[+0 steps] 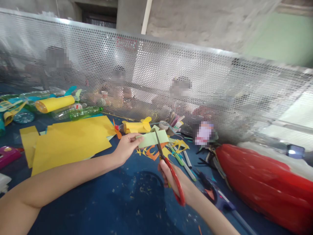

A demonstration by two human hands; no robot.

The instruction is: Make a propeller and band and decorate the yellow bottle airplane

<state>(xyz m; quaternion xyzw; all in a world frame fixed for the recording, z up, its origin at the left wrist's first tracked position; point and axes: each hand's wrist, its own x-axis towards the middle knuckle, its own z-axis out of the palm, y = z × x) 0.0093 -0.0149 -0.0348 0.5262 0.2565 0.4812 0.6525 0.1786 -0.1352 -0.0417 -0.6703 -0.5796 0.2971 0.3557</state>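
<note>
Pinched between thumb and fingers of my left hand (128, 145) is a strip of pale green paper (148, 139). My right hand (171, 176) grips red-handled scissors (176, 182), whose blades lie across the strip near its right end. Below and behind the strip are yellow and orange paper scraps (179, 145). Just beyond my left hand lies a small bottle wrapped in yellow paper (137, 127), with orange and yellow paper fins.
Yellow paper sheets (73, 140) lie to the left, with plastic bottles (85, 112) behind them. Markers (187, 168), a blue glue gun (217, 192) and a red plastic bag (264, 182) are on the right. A perforated metal screen (151, 68) stands at the back, with people behind it.
</note>
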